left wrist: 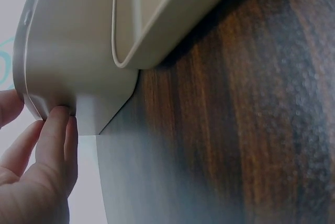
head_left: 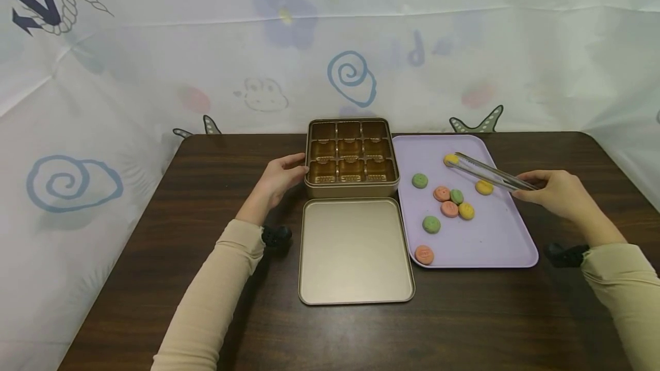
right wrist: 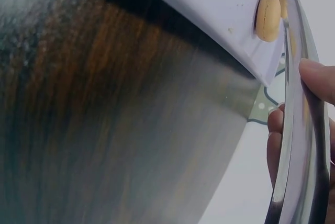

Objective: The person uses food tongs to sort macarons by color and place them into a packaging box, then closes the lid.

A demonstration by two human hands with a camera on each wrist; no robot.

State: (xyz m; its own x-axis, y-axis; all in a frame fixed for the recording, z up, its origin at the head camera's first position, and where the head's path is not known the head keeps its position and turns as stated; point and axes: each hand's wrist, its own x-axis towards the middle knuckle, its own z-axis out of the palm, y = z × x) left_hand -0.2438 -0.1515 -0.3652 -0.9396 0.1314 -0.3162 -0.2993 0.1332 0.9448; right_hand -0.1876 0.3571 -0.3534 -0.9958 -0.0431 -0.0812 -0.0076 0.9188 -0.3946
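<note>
My right hand (head_left: 554, 193) holds metal tongs (head_left: 492, 173) over the lilac tray (head_left: 495, 239). Their tips lie at a yellow macaron (head_left: 451, 160) near the tray's far side. A second yellow macaron (right wrist: 268, 19) sits close beside the tongs in the right wrist view. At the far middle of the table stands a gold tin (head_left: 353, 190) with a brown divided insert (head_left: 350, 149), its compartments bare. The fingers of my left hand (head_left: 278, 179) rest against the tin's left side; in the left wrist view the fingertips (left wrist: 60, 111) touch the wall just below the rim.
Several green, pink and yellow macarons lie on the tray, such as a green one (head_left: 431, 224) and a pink one (head_left: 424, 254). A flat gold lid (head_left: 356, 251) lies in front of the tin. Behind the dark wooden table (head_left: 206, 279) hangs a printed white cloth (head_left: 232, 73).
</note>
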